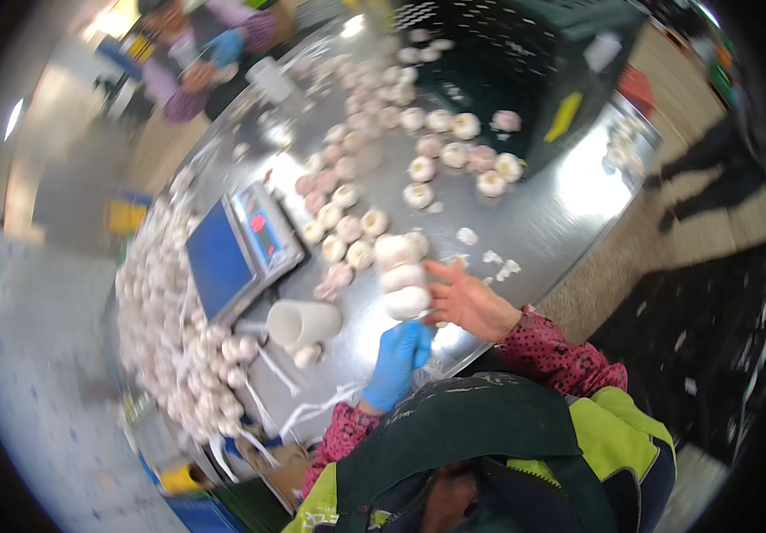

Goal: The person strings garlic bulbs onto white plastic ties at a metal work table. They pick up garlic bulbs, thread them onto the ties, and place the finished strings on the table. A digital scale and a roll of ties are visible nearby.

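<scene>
My left hand (398, 360), in a blue glove, grips the lower end of a net sleeve of garlic bulbs (400, 275) that stands as a short column over the steel table (543, 222). My bare right hand (464, 300) holds the same sleeve from the right side, fingers spread against the bulbs. Loose garlic bulbs (347, 226) lie in a band just beyond my hands.
A blue-topped weighing scale (239, 246) sits left of my hands, with a white cup (303, 322) lying in front of it. Netted garlic is heaped (165, 329) along the left edge. A dark green crate (534, 71) stands at the back. Another person (201, 53) works at the far end.
</scene>
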{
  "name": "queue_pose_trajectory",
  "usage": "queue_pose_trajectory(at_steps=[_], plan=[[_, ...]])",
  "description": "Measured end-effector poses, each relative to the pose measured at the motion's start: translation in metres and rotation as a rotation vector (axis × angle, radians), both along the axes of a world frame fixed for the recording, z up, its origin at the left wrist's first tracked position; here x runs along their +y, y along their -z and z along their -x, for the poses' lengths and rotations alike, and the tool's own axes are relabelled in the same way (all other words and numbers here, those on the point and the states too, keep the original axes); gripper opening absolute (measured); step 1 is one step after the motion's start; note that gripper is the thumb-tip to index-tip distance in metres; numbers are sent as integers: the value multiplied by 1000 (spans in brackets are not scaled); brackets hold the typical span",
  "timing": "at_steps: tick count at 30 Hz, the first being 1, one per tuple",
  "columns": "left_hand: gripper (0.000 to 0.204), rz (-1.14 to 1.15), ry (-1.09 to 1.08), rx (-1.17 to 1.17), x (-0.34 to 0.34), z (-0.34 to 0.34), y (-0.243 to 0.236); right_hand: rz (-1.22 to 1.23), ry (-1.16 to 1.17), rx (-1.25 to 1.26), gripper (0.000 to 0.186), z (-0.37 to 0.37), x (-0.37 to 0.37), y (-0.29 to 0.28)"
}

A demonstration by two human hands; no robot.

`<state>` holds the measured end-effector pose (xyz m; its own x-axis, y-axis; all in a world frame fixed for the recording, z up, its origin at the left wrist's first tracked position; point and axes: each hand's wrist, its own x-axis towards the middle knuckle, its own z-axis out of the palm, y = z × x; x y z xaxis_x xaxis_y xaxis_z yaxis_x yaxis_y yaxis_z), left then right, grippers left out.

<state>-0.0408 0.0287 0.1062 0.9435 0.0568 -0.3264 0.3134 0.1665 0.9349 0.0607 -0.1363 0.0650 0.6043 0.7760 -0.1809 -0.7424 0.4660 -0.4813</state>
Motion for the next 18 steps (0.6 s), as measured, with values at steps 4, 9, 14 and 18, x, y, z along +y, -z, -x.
queue_pose_trajectory(at_steps=[4, 9, 14, 18], plan=[[44, -24, 140, -34, -7, 15, -11, -89, -134, -91, 97, -20, 22, -43], [44, 129, 120, -40, -6, 33, -4, -108, -233, 132, 108, -29, 47, -51], [46, -50, -31, -77, -14, 41, -1, -76, -336, 92, 91, -28, 68, -62], [46, -454, -127, -46, -18, 46, 14, 128, -396, 60, 73, -31, 69, -58]])
